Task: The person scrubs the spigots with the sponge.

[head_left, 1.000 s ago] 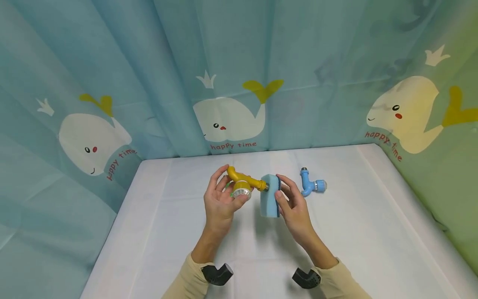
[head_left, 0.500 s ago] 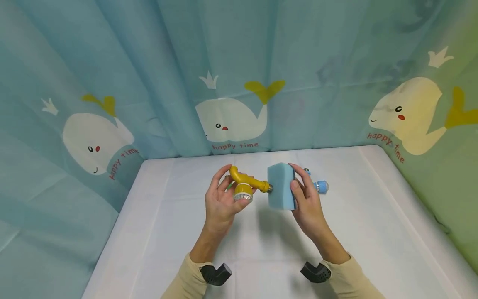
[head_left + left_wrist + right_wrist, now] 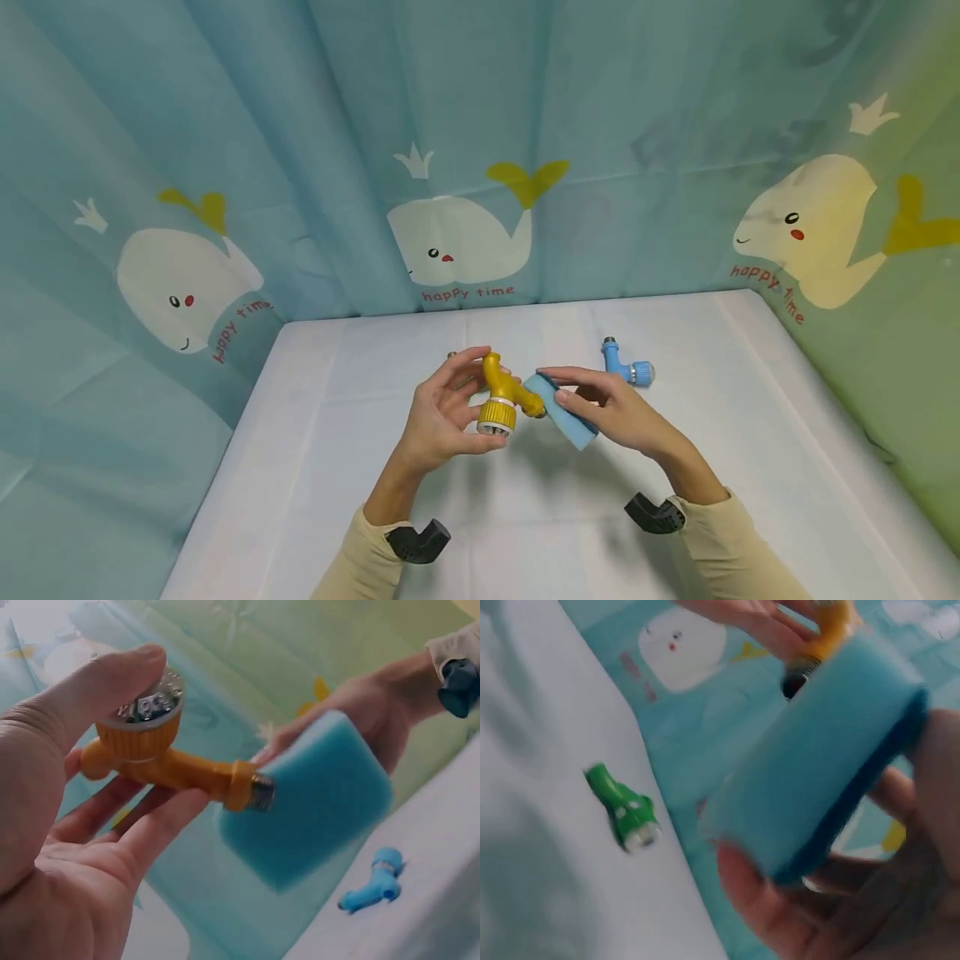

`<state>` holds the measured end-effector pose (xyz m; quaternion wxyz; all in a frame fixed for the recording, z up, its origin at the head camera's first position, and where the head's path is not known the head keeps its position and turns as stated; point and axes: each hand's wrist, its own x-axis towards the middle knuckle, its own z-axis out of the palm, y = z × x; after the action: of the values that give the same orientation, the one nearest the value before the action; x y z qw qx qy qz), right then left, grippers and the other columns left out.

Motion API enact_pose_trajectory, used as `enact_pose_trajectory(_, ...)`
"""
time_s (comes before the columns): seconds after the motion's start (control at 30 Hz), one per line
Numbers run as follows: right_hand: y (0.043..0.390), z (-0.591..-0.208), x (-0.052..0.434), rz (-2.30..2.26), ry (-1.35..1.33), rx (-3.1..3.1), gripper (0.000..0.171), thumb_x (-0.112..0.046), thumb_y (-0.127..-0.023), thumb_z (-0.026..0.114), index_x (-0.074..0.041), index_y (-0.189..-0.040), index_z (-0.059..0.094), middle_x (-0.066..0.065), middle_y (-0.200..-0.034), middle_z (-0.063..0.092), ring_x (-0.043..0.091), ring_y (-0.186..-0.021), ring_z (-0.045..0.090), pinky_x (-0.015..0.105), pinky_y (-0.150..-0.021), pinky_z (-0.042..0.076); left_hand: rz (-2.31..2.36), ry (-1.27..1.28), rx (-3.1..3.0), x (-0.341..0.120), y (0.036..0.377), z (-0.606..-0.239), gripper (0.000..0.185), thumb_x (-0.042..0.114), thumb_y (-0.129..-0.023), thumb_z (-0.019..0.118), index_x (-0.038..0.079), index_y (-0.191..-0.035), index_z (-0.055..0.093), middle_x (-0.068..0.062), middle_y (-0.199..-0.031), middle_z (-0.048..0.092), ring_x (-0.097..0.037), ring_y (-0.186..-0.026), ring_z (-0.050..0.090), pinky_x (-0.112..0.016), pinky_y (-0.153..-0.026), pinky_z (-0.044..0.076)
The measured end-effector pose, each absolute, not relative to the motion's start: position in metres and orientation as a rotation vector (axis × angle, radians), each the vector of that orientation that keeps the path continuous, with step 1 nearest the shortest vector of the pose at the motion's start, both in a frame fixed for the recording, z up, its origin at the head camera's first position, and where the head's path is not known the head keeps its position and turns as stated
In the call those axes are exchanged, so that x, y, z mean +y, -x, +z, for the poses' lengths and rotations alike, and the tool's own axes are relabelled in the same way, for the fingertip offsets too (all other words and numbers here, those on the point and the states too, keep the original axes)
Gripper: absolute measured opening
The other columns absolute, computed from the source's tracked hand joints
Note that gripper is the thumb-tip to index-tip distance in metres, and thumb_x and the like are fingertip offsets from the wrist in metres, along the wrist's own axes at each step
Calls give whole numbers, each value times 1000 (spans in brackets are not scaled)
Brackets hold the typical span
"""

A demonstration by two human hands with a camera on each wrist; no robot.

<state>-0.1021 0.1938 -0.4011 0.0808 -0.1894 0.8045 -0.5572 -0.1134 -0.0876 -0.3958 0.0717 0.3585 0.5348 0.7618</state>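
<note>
Left hand (image 3: 441, 417) curled round yellow plastic tap (image 3: 501, 396); right hand (image 3: 617, 412) pinching blue rectangular foam sponge (image 3: 561, 409), pressed against threaded spout end.

The head camera looked forward and down over the table (image 3: 525, 517) from above. Each wrist camera sat close behind its own hand, facing across the gap. All three views shared the yellow tap (image 3: 501, 398) and sponge (image 3: 315, 802).
</note>
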Motion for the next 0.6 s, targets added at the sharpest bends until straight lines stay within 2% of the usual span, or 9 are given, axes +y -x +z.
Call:
enact_pose_trajectory(0.17,108,-395,195,-1608,661,2416,39,-21,-104,64,-19,-143,63,8,-129,67,23,-89,64,31,-64,57,2191,-1145,1627,-92,116,-397,93,1,-76,91,-10,-150,36,-27,-142,49,-31,-128,54,-45,-98,56)
enact_pose_trajectory(0.33,111,-391,196,-1425,720,2477,36,-24,-103,66,-23,-139,66,-2,-108,71,18,-78,62,27,-57,52,2113,-1179,1648,-93,115,-399,93,-11,-72,88,-13,-149,35,-21,-146,46,-29,-132,51,-48,-100,53)
enact_pose_trajectory(0.43,110,-389,198,-1423,752,2498,36,-22,-102,67,-22,-138,67,-3,-100,71,17,-74,61,27,-55,51,2076,-1177,1676,-93,115,-400,93,-15,-72,87,-11,-150,36,-20,-148,44,-29,-133,50,-48,-103,52)
enact_pose_trajectory(0.6,110,-391,196,-1358,797,2517,38,-26,-102,68,-22,-139,66,-1,-116,72,16,-80,62,27,-58,53,2046,-1181,1647,-94,116,-402,91,-14,-72,86,-5,-150,40,-23,-150,41,-32,-135,49,-48,-103,51)
